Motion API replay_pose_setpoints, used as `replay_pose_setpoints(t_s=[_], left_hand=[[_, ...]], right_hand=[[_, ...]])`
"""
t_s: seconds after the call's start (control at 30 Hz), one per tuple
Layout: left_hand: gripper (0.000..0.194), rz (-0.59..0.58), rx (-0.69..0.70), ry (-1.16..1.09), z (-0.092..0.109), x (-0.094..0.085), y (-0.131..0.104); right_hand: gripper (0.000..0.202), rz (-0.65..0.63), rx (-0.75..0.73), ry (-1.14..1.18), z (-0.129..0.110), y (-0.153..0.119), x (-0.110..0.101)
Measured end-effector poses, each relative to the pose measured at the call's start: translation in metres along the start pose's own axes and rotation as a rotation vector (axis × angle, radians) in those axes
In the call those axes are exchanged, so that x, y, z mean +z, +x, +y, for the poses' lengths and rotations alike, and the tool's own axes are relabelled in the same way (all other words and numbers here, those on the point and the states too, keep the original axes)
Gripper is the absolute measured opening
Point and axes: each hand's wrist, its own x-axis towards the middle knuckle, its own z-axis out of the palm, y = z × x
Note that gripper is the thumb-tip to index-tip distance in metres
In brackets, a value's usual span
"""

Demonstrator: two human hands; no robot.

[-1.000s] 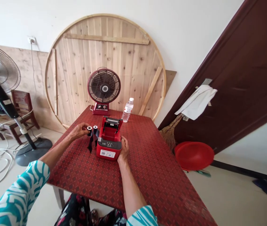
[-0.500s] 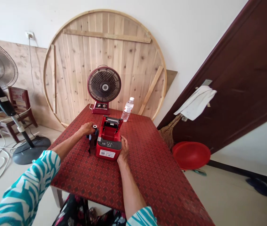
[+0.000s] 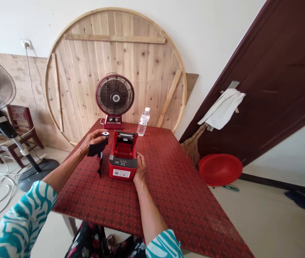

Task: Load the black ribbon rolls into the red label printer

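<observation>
A small red printer [image 3: 122,163] with its lid tipped open stands near the middle of the red patterned tabletop [image 3: 174,193], and everything else is told from it. Just to its left, the left hand [image 3: 95,140] is raised above the cloth and closed around a black ribbon roll [image 3: 101,141] with a white core end showing at the top; a loose black strip hangs down from the hand toward the tabletop beside the printer's left wall. The right hand [image 3: 141,167] rests against the printer's right front corner, fingers lying flat and loosely together along its side, holding nothing else. Behind the printer, at the far edge, stands a red desk fan [image 3: 114,100], and just right of that fan a clear water bottle [image 3: 143,122] stands upright.
</observation>
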Motion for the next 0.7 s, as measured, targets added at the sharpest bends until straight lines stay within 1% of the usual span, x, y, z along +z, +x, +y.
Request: replay_pose_setpoints(t_s=[0.07, 0.17, 0.23, 0.27, 0.4, 0.5, 0.6, 0.7], left_hand=[[0.059, -0.088, 0.048, 0.097, 0.008, 0.014, -0.003], [0.041, -0.199, 0.162, 0.376, 0.018, 0.041, -0.003], [0.03, -0.27, 0.198, 0.552, 0.024, 0.057, 0.0], [0.028, -0.3, 0.198, 0.636, 0.027, 0.063, 0.002], [0.03, -0.409, 0.099, 0.97, 0.037, 0.081, 0.014], [0.031, -0.497, 0.012, 1.155, 0.04, 0.094, 0.022], [0.028, -0.548, -0.023, 1.26, 0.037, 0.106, 0.027], [0.025, -0.57, -0.031, 1.263, 0.034, 0.113, 0.032]], right_hand=[[0.043, 0.014, 0.036, 0.004, -0.001, -0.001, 0.001], [0.043, 0.03, 0.039, 0.011, -0.003, -0.001, 0.002], [0.042, 0.024, 0.029, 0.003, -0.002, -0.001, 0.002], [0.042, 0.018, 0.028, 0.0, -0.001, -0.001, 0.002], [0.043, 0.013, 0.032, 0.011, 0.003, 0.001, 0.003], [0.043, 0.016, 0.02, 0.018, 0.003, 0.002, 0.004], [0.043, 0.021, 0.013, 0.018, 0.003, 0.002, 0.005], [0.042, 0.026, 0.033, 0.011, 0.003, 0.002, 0.005]])
